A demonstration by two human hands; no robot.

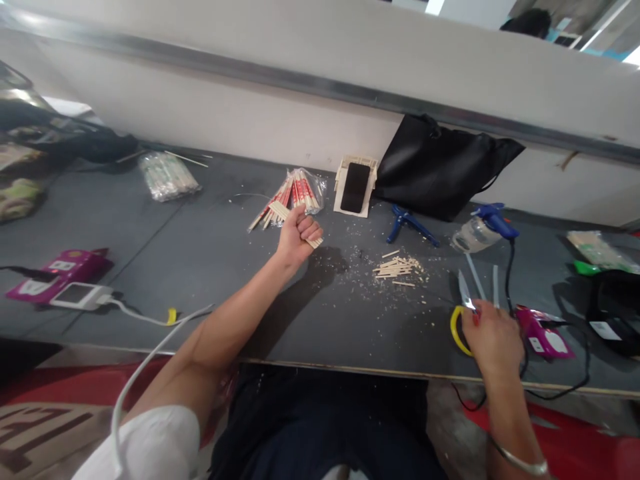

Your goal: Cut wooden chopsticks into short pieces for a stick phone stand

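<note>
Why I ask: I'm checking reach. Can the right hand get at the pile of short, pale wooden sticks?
Probably yes: the right hand is at the yellow-handled metal scissors, and beyond them only crumb-strewn grey tabletop seems to separate it from the pile.

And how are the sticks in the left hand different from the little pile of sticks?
The held sticks are longer; the pile's pieces are short. The held sticks are gripped together in the left hand; the pile's pieces lie loose on the table. Both are thin and pale.
</note>
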